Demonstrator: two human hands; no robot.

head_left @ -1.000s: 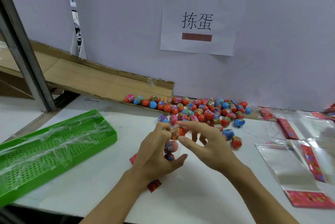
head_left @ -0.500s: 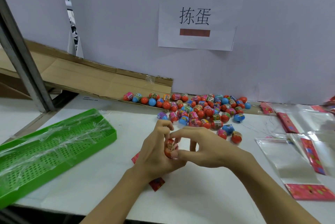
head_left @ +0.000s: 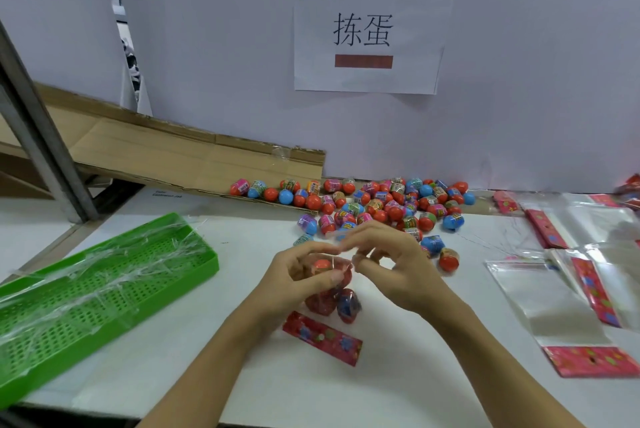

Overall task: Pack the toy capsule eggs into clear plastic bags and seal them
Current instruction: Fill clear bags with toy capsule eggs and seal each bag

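The left hand curls around a clear bag with several eggs inside, holding its mouth up so nothing falls out. The bag's red header lies on the bench just below the hands. The right hand has its fingers bent at the bag's mouth; I cannot tell if it pinches the film. Probably it closes the flap. Empty bags lie to the right, within easy reach. Beyond the hands, the loose eggs wait in a heap.
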